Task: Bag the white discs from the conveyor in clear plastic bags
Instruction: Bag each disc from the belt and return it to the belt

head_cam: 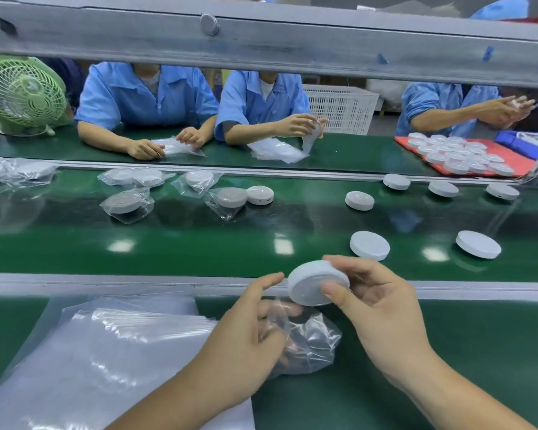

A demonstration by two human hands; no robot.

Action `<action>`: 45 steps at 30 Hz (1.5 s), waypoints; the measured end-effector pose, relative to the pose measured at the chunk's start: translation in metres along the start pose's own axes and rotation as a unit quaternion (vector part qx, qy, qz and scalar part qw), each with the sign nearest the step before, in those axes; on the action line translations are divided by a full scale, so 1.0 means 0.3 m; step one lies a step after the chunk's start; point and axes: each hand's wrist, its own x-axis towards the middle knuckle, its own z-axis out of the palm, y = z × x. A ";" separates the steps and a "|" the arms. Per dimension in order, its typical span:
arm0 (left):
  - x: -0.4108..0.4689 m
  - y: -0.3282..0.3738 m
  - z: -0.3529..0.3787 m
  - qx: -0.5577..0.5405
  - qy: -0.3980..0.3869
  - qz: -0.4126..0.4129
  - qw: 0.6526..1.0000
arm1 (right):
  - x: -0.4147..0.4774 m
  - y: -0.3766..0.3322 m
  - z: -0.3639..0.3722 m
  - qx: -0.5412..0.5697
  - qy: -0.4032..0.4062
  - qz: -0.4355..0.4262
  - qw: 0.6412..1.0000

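Note:
My right hand [376, 311] pinches a white disc [311, 283] between thumb and fingers, tilted, just above the mouth of a clear plastic bag [311, 339]. My left hand [249, 333] grips that crumpled bag over the near green work surface, some fingers inside it. Two loose white discs [369, 245] [478, 244] lie on the green conveyor belt [199, 243] just beyond my hands. Several more bare discs [359, 200] sit farther back on the right.
A stack of flat clear bags [106, 352] lies at my near left. Bagged discs [126, 203] lie on the belt's left. Three people in blue shirts bag discs across the belt. A red tray of discs [516, 161] is at far right, a green fan [22, 91] at far left.

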 end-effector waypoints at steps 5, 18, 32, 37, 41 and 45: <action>0.003 0.052 -0.049 0.188 0.131 0.174 0.958 | 0.018 0.008 -0.013 0.056 0.064 0.026 0.996; 0.016 -0.028 -0.053 0.367 0.022 0.138 0.920 | 0.016 0.057 -0.061 -0.013 0.038 0.154 0.987; 0.112 -0.054 -0.092 0.391 0.072 0.041 0.917 | -0.002 0.079 -0.046 -0.156 -0.054 -0.095 0.982; 0.129 -0.043 -0.095 0.419 0.040 0.052 0.905 | 0.015 0.084 -0.057 -0.299 -0.102 -0.284 0.905; 0.099 -0.019 -0.123 0.319 0.046 0.087 0.943 | 0.026 0.097 -0.076 -0.333 -0.141 -0.339 0.869; 0.058 0.018 -0.148 0.162 0.015 0.067 0.984 | 0.027 0.092 -0.077 -0.333 -0.136 -0.377 0.853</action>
